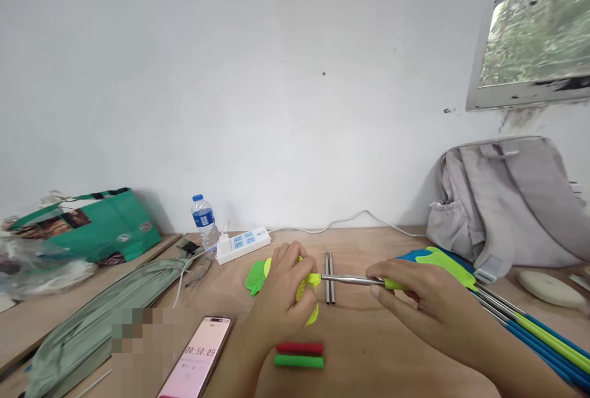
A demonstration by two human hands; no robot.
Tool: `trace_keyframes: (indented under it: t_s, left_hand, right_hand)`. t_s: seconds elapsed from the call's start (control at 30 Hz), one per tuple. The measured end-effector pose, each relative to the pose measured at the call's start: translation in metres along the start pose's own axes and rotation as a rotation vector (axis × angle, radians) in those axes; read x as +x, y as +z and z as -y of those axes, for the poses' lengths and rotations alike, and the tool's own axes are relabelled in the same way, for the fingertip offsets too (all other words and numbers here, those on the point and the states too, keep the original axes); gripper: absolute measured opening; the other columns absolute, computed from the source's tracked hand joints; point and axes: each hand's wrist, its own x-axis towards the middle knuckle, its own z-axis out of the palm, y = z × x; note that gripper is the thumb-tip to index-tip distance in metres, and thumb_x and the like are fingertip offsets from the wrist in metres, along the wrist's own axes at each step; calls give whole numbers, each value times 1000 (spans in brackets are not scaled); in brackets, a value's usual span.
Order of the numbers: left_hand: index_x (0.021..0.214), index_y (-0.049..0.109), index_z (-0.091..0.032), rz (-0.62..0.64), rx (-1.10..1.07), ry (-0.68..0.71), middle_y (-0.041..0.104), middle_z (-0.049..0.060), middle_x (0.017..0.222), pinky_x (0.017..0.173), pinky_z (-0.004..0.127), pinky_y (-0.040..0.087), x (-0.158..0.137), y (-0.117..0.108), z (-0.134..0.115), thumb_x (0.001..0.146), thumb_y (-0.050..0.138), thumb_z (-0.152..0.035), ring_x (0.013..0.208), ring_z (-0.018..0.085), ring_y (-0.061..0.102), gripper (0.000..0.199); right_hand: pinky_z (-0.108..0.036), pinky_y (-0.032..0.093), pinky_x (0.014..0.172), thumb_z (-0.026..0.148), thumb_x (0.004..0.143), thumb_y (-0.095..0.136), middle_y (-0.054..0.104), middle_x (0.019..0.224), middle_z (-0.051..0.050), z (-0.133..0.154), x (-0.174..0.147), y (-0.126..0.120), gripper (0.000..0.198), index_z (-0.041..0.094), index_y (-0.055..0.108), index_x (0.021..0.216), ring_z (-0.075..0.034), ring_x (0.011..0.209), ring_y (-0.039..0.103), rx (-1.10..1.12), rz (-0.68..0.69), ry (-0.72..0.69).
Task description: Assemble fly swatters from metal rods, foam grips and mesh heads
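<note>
A yellow fly swatter with a metal rod (348, 279) lies level between my two hands, above the wooden table. My left hand (286, 287) is closed around its yellow mesh head, partly covering it. The fingers of my right hand (417, 300) pinch the other end, where the rod meets a yellow grip (394, 285). Behind my left hand lies a green mesh swatter head (255, 278). Two loose metal tubes (332, 287) rest side by side past the rod. Nearer to me are a red grip tube (299, 347) and a green grip tube (298, 361).
Several swatters with blue and yellow handles (548, 343) lie at right, before a grey backpack (516, 207). A phone (198, 355), a white power strip (244, 244), a water bottle (203, 220), a grey-green cloth case (110, 324) and a green bag (106, 226) are at left.
</note>
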Motion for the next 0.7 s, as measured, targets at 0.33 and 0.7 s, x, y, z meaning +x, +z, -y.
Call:
trace_keyframes:
  t_s: [0.33, 0.7]
  left_hand:
    - [72, 38, -19, 112, 206, 40, 43, 4, 86, 69, 36, 32, -3, -11, -19, 80, 41, -20, 81, 20, 38, 8]
    - [75, 46, -19, 133, 743, 237, 47, 6, 86, 70, 39, 31, -4, -11, -26, 86, 39, -30, 77, 22, 37, 17]
  right_hand:
    - [-24, 38, 58, 26, 87, 40, 63, 78, 1, 7, -12, -10, 20, 25, 59, 88, -12, 65, 56, -103, 59, -73]
    - [-26, 26, 51, 27, 87, 41, 58, 62, 0, -3, -9, -9, 23, 22, 64, 87, -11, 54, 50, -407, -195, -359]
